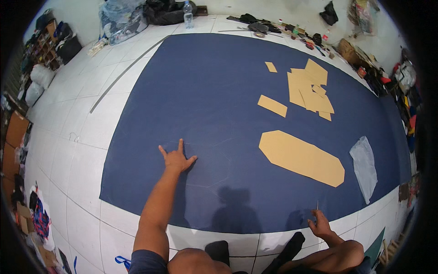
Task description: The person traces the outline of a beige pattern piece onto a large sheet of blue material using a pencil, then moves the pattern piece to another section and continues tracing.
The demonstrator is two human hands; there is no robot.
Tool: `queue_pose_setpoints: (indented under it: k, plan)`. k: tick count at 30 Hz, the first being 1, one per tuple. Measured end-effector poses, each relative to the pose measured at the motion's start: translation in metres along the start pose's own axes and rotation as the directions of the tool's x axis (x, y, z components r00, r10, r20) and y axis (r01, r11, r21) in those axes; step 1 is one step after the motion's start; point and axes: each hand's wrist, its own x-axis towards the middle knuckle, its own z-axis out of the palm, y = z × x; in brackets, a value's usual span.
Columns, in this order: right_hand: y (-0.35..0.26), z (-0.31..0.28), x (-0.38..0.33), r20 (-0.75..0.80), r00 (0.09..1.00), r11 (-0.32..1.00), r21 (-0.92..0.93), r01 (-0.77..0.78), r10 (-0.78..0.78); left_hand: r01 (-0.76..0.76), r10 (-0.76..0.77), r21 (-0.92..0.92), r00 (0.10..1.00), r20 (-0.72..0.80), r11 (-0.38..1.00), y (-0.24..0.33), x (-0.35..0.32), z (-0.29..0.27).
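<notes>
Left hand (176,159) is pressing flat on the navy blue fabric (214,91), fingers spread wide, palm down, gripping nothing. Faint chalk lines (214,182) are running across the cloth just beside and to the right of this hand, tracing an angular outline. Right hand (320,223) is resting at the near edge of the fabric, fingers curled around a thin stick-like marker (317,205) that is pointing upward; what kind of tool it is cannot be told at this size.

Fabric is lying spread over the white tiled floor (82,118), covering most of the middle of the view. On it, well apart from both hands:
- a long tan cardboard pattern piece (301,157) with angled ends, lying to the right of centre;
- a smaller tan strip (272,105) beyond it;
- a cluster of overlapping tan pieces (310,89) farther back;
- a crumpled pale plastic sheet (364,166) near the right edge.

A long grey ruler (125,71) is lying on the tiles left of the cloth. A clear water bottle (188,14) is standing at the far edge of the floor.
</notes>
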Motion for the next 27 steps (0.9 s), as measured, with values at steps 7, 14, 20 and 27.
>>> queue_pose_setpoints:
  k: [7,14,20,27]
  plan:
    - [0.013,-0.02,0.0,-0.09,0.993,0.992,-0.11,0.067,-0.077,-0.06,0.075,-0.091,0.984,0.164,0.994,-0.01,0.035,-0.009]
    - [0.007,-0.049,0.059,-0.013,0.996,0.952,-0.298,0.075,-0.083,-0.352,0.287,0.25,0.922,0.261,0.902,0.039,-0.016,-0.036]
    - [0.026,-0.025,0.123,-0.134,0.991,0.983,-0.177,-0.039,0.015,-0.531,0.507,0.08,0.837,0.208,0.844,0.082,-0.086,0.035]
    - [0.014,0.0,0.191,-0.34,0.925,0.972,-0.214,0.099,-0.169,-0.552,0.557,-0.073,0.819,0.137,0.83,0.059,-0.106,0.07]
